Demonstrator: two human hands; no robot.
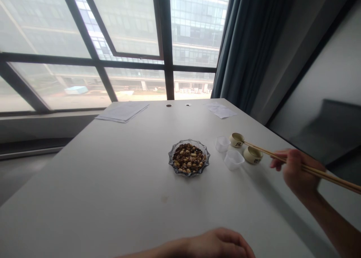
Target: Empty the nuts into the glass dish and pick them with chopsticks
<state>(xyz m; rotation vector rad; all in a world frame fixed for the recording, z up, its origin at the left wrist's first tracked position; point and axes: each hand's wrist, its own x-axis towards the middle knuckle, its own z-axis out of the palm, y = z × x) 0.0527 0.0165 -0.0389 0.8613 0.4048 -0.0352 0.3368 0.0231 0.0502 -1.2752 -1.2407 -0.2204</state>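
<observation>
papers (122,112) lie near windows (194,32) and blue curtain (239,43).

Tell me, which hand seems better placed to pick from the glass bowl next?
Probably the right hand: it holds chopsticks, their tips by the farther cup, while the left hand has none.

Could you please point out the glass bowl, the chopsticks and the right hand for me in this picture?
Glass bowl (207,159): head view, on the right side of its scalloped rim.
Chopsticks (265,151): head view, on the shafts between tips and fingers.
Right hand (302,177): head view, on its middle.
</observation>
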